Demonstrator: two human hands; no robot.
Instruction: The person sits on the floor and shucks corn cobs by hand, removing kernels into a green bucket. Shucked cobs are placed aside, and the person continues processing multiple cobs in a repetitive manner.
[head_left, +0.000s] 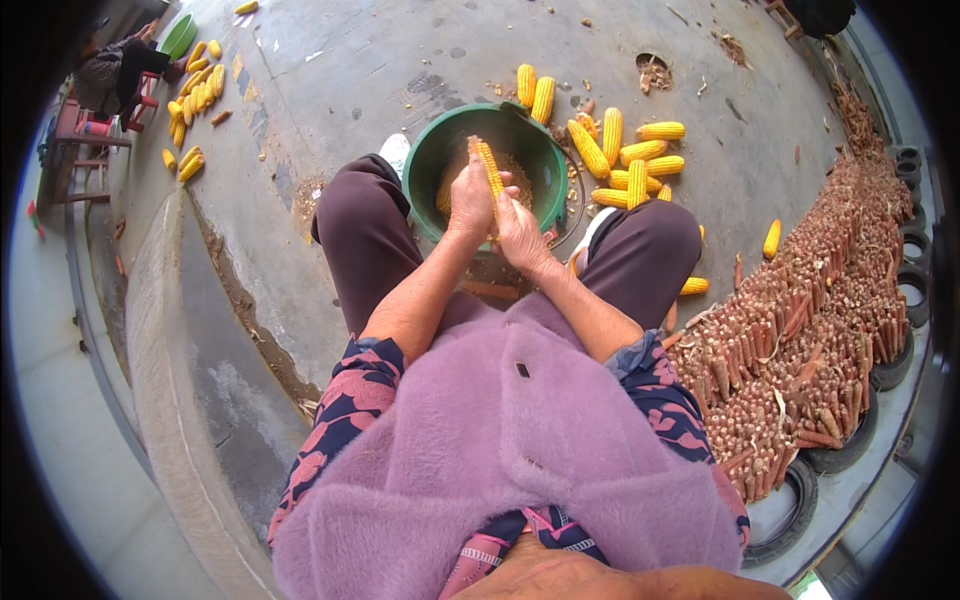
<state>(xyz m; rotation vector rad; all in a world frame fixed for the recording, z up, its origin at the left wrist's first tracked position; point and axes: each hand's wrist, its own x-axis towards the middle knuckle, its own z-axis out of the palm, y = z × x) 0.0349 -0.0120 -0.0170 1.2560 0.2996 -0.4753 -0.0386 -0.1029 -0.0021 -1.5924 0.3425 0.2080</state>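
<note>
A partly shelled ear of yellow corn (489, 169) is gripped between both hands above a green plastic tub (420, 166). My left hand (471, 193) wraps its upper part from the left side of the picture, and my right hand (517, 225) holds its lower part; which arm is which cannot be settled beyond their sides. Loose corn kernels (517, 176) lie in the tub, with another corn ear (444, 196) at its left inside. Several whole corn ears (588, 148) lie on the floor to the right of the tub.
Bare corncobs (772, 345) form a long, dense pile at the right, edged by black tires (787, 517). More corn ears (196, 94) lie at the upper left, near a seated person (101, 79), a red stool (146, 101) and a green basin (178, 37). A floor hole (652, 71) holds husk scraps.
</note>
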